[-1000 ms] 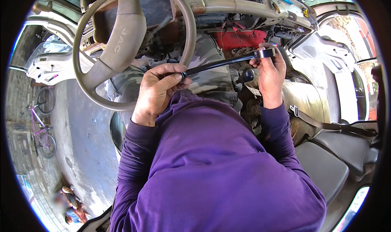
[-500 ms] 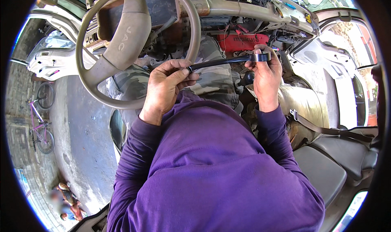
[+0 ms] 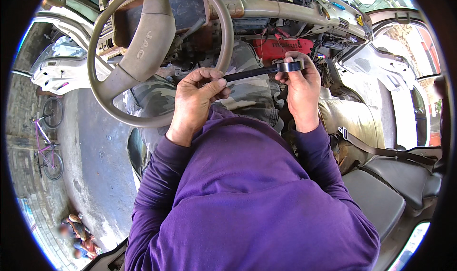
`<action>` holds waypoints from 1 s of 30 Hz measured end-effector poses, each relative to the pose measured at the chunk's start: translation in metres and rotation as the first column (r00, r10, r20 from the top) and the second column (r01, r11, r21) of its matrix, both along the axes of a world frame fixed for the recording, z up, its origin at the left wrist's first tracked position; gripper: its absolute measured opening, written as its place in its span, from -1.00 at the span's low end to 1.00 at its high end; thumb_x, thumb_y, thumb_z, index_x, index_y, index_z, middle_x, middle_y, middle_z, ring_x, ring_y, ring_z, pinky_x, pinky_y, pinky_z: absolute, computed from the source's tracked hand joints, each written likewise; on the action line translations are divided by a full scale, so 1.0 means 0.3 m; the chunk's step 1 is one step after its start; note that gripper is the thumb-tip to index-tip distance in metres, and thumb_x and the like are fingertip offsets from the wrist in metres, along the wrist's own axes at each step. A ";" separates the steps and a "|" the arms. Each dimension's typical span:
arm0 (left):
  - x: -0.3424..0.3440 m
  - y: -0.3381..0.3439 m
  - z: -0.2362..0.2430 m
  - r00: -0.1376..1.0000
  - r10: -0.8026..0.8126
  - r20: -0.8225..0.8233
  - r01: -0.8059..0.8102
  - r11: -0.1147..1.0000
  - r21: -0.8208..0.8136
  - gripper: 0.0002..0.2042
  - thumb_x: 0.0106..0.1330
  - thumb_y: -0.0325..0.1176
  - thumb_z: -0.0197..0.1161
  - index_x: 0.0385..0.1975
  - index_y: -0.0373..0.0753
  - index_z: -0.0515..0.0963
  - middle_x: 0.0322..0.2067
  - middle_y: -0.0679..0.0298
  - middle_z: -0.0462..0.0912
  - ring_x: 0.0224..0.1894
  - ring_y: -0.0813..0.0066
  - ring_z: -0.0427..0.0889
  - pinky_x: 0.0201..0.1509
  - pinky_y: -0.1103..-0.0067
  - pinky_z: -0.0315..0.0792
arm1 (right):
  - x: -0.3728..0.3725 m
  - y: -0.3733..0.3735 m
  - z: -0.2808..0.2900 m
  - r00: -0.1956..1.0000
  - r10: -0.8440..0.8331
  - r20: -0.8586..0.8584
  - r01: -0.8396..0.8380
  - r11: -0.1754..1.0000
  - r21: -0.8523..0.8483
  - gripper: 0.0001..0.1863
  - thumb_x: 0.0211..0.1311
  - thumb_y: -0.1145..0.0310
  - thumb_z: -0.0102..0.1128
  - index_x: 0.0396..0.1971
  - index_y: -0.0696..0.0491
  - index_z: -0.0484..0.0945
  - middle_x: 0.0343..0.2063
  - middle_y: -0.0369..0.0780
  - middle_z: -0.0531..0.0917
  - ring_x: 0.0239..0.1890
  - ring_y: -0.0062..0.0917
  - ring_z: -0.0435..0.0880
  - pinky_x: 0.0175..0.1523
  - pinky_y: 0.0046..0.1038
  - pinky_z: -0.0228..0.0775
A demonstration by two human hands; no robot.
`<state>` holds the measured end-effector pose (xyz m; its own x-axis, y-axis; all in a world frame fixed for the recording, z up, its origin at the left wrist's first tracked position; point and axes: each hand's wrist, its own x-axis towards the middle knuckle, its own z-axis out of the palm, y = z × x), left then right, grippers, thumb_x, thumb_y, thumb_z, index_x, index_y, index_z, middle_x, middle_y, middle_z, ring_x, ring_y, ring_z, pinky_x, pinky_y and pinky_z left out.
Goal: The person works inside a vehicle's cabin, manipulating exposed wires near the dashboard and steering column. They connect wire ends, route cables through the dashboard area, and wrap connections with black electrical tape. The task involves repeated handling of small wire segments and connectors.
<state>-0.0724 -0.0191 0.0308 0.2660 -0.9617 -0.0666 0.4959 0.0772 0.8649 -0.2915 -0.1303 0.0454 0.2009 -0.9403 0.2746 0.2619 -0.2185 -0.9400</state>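
My right hand holds a roll of black electrical tape between thumb and fingers. From the roll a black strip of tape stretches across to my left hand, whose thumb and forefinger pinch its far end. Whether a wire lies along the strip I cannot tell. Both hands are raised over my lap, just right of the steering wheel. My camouflage trousers show beneath the strip.
The dashboard is partly stripped, with loose wires showing. A red case lies below it. A seat belt crosses the passenger seat at right. Outside on the left are a bicycle and a person.
My right hand and the tape roll have moved left, nearer my left hand, so the stretch of tape between them is shorter. My left hand has barely moved and keeps its pinch.
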 end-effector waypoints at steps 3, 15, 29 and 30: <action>-0.010 -0.009 0.002 1.000 0.021 -0.014 -0.021 1.000 -0.009 -0.87 0.38 -0.58 0.26 -0.12 -0.35 0.59 -0.23 0.12 0.70 -0.26 0.37 0.75 -0.12 0.51 0.68 | 0.024 0.015 0.004 1.000 0.015 0.019 -0.016 0.999 0.050 -0.75 0.40 0.28 0.31 -0.11 0.13 0.56 -0.39 -0.33 0.63 -0.46 -0.66 0.62 -0.33 -0.62 0.36; -0.019 -0.007 0.009 0.999 0.038 -0.004 -0.038 0.999 -0.018 -0.88 0.38 -0.59 0.25 -0.14 -0.35 0.58 -0.22 0.12 0.69 -0.23 0.35 0.75 -0.10 0.50 0.67 | 0.060 0.027 -0.019 0.998 0.038 0.043 -0.041 0.997 0.067 -0.69 0.37 0.19 0.35 -0.08 0.10 0.58 -0.38 -0.33 0.63 -0.48 -0.62 0.63 -0.34 -0.61 0.37; -0.043 -0.005 0.048 0.996 0.040 -0.077 -0.042 0.999 -0.016 -0.86 0.36 -0.62 0.28 -0.12 -0.40 0.58 -0.21 0.17 0.66 -0.26 0.39 0.74 -0.10 0.53 0.68 | 0.089 0.033 -0.022 0.999 0.052 -0.002 -0.051 0.997 0.065 -0.72 0.39 0.27 0.32 -0.11 0.17 0.56 -0.42 -0.32 0.60 -0.49 -0.66 0.59 -0.36 -0.60 0.43; -0.042 -0.006 0.043 0.997 0.036 -0.068 -0.036 0.999 -0.007 -0.86 0.37 -0.61 0.28 -0.13 -0.38 0.57 -0.21 0.18 0.66 -0.26 0.39 0.73 -0.10 0.53 0.67 | 0.088 0.034 -0.019 0.999 0.044 -0.019 -0.043 0.997 0.057 -0.72 0.39 0.27 0.32 -0.11 0.17 0.56 -0.42 -0.32 0.59 -0.49 -0.66 0.58 -0.36 -0.60 0.43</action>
<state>-0.0849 -0.0209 0.0437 0.2956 -0.9521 -0.0777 0.5504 0.1033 0.8285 -0.2650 -0.1202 0.0398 0.2472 -0.9445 0.2165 0.2510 -0.1534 -0.9558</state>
